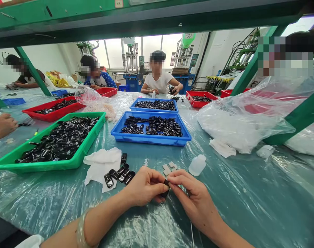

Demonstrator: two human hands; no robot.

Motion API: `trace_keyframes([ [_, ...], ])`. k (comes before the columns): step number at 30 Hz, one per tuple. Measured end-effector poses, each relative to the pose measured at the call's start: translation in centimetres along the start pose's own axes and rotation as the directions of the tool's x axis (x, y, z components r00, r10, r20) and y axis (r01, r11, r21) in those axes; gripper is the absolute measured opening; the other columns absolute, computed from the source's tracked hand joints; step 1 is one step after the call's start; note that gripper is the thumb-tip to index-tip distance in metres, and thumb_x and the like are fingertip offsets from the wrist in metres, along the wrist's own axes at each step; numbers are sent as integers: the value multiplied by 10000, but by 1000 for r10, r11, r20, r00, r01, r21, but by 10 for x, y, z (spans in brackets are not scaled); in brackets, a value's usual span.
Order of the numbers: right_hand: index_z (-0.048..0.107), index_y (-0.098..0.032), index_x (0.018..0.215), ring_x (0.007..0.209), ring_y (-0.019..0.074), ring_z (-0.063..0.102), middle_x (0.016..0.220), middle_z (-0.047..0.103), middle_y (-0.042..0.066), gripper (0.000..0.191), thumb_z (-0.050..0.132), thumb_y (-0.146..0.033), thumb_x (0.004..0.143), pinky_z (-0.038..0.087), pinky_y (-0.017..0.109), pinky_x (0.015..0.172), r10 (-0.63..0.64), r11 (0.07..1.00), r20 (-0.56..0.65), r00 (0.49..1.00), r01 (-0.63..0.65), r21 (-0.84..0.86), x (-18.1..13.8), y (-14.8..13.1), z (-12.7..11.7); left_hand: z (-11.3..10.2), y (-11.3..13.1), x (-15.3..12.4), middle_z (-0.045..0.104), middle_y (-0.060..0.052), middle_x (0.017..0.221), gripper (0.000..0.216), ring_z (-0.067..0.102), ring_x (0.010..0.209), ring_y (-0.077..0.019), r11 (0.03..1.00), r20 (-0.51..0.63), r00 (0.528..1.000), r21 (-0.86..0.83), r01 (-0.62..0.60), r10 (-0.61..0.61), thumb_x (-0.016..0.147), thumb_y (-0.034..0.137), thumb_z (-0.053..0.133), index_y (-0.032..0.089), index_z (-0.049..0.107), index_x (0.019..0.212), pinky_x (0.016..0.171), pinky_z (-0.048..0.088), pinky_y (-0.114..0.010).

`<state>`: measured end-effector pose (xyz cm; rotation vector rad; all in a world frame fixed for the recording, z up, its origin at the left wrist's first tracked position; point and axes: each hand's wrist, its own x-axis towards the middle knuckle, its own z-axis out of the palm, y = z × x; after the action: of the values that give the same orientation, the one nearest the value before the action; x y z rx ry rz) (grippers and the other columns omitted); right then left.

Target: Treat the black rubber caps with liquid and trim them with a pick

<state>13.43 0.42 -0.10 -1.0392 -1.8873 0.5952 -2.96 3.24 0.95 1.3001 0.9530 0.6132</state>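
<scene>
My left hand (143, 186) and my right hand (191, 193) meet at the near middle of the table, both pinched on one small black plastic part (166, 188) held between their fingertips. Just to the left, several black parts (119, 174) lie partly on a white cloth (101, 165). A few small grey pads (169, 167) and a small white squeeze bottle (197, 164) lie just beyond my hands.
A green tray (43, 164) of black parts stands at left, two blue trays (150, 138) ahead, red trays (52, 115) further back. Clear plastic bags (239, 120) pile at right beside a green frame post (298, 119). Several people work across the table; another person's hand (2, 125) is at far left.
</scene>
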Motion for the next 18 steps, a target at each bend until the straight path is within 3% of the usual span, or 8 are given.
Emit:
trace_keyframes([
  [3,629,-195,859,791,161,613,879,620,59,170,461,-176,846,510,259,683,-18,999,24,1000,19,-50,-1,2,2,0,-3,2,580,-12,547,186,572,487,-121,999,-18,999,-21,33,-34,613,277,642,99,641,666,486,472,-226],
  [6,592,-201,1047,833,179,623,1013,613,89,238,475,-203,840,535,284,696,-15,993,18,1000,17,-114,-4,7,7,-4,-1,5,585,-14,506,131,560,435,-111,998,-89,996,-56,20,-25,609,222,637,94,645,629,446,456,-209],
  [9,525,-215,1163,786,176,634,1083,602,98,336,506,-242,828,553,288,660,-10,987,4,1000,10,-159,-7,14,10,-26,9,7,597,-21,489,115,568,417,-124,988,-334,941,-124,-97,50,576,189,687,90,643,614,410,446,-199],
  [11,531,-228,1163,757,180,643,1068,620,91,346,527,-266,819,560,287,643,-17,984,24,1000,21,-179,-8,17,11,-52,17,6,607,-6,524,123,577,430,-110,974,-525,846,-130,-185,91,590,189,697,104,626,643,406,437,-173],
  [14,590,-228,1084,733,185,659,1013,654,82,286,548,-282,805,566,265,609,-50,983,38,998,56,-177,-9,21,12,-99,26,0,592,7,539,122,569,432,-83,937,-772,626,-130,-324,110,679,204,660,106,588,687,421,439,-154],
  [16,618,-220,1034,746,191,667,1001,665,85,253,557,-290,799,570,255,610,-62,984,37,997,68,-167,-9,22,12,-127,27,-5,584,6,555,108,564,444,-73,910,-863,498,-137,-391,84,733,192,626,99,575,714,449,453,-159],
  [18,630,-212,1013,771,203,671,1002,669,92,245,559,-303,797,573,257,623,-61,985,31,998,66,-158,-9,22,12,-149,26,-9,590,6,621,107,567,502,-68,886,-914,402,-142,-440,53,796,198,576,94,571,774,504,480,-181],
])
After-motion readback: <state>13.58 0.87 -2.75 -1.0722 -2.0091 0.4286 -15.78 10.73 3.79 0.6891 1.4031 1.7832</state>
